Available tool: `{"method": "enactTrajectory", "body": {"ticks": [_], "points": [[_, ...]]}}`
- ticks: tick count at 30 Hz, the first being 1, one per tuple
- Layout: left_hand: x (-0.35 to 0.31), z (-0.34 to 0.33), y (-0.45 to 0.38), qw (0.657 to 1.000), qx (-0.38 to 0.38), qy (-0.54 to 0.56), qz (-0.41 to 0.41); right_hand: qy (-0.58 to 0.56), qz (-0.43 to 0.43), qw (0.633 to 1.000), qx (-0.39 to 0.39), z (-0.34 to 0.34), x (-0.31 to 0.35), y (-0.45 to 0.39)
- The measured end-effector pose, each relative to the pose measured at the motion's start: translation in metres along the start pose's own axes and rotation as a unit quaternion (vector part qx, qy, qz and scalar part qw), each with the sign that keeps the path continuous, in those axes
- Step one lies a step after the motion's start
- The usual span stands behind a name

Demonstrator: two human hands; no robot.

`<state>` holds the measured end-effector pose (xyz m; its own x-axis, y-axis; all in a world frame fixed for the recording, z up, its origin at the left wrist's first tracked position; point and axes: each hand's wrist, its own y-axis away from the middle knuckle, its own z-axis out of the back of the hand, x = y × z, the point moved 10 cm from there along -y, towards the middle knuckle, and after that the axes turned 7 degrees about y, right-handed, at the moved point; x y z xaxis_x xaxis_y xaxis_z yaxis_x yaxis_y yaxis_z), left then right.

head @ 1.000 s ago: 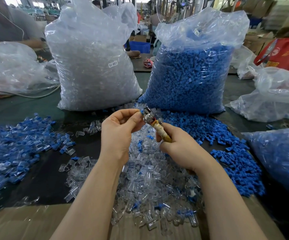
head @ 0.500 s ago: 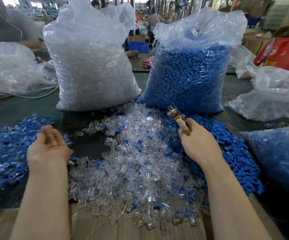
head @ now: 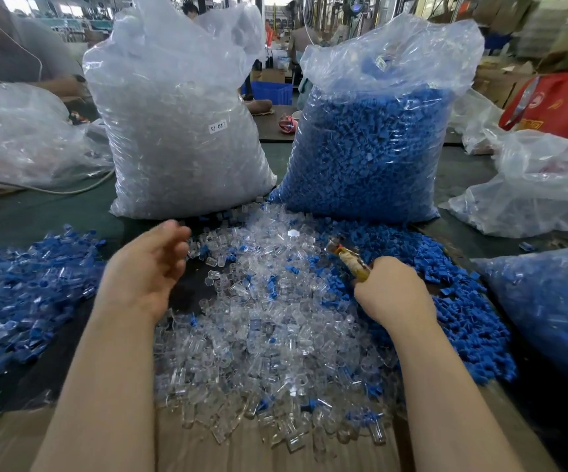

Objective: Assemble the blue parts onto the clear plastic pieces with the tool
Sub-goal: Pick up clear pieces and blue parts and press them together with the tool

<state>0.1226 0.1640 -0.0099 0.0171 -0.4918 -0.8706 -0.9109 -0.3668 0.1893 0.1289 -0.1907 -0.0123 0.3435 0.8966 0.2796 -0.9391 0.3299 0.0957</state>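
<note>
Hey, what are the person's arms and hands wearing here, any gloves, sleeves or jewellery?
Nothing visible. The left hand and right hand are both bare, with no gloves, rings, watch or wristband showing. Both forearms are uncovered right down to the frame's bottom edge, so no sleeve appears.

The head-worn camera looks forward and down, close over the table (head: 37, 212).

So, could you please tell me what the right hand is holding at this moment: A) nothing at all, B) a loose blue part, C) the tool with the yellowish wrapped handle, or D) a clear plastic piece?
C: the right hand has its fingers curled round the tool, whose yellowish wrapped handle and metal tip stick out above the fist, over the loose blue parts.
</note>
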Motion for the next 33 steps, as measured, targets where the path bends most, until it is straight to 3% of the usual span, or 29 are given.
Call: {"method": "enactTrajectory", "body": {"ticks": [2, 4, 7, 10, 14, 20, 25, 28, 33], "points": [[0.005, -0.024, 0.009, 0.983, 0.031, -0.18, -0.027, 0.016, 0.0, 1.0, 0.004, -0.001, 0.001, 0.001], [0.01, -0.038, 0.013, 0.943, 0.048, -0.324, -0.061, 0.017, 0.003, 1.0, 0.001, 0.0, 0.002, 0.002], [0.016, -0.042, 0.012, 0.83, 0.041, -0.547, -0.1, 0.017, 0.006, 1.0, -0.003, 0.0, 0.002, 0.002], [0.025, -0.043, 0.01, 0.763, 0.058, -0.638, -0.09, 0.016, 0.014, 1.0, -0.022, 0.003, 0.002, 0.0], [0.022, -0.039, 0.011, 0.741, 0.038, -0.664, -0.095, 0.018, 0.018, 0.998, -0.065, 0.011, 0.001, 0.001], [0.008, -0.032, 0.012, 0.769, -0.024, -0.629, -0.113, -0.057, 0.031, 0.992, -0.105, 0.02, 0.004, 0.0], [0.005, -0.041, 0.017, 0.914, 0.001, -0.387, -0.122, -0.197, 0.063, 0.974, -0.089, 0.021, 0.013, -0.001], [0.011, -0.06, 0.022, 0.948, 0.052, -0.295, -0.106, -0.301, 0.089, 0.945, -0.087, 0.024, 0.019, 0.002], [0.038, -0.09, 0.036, 0.986, 0.115, -0.119, 0.001, -0.387, 0.137, 0.908, -0.081, 0.029, 0.031, 0.01]]}}
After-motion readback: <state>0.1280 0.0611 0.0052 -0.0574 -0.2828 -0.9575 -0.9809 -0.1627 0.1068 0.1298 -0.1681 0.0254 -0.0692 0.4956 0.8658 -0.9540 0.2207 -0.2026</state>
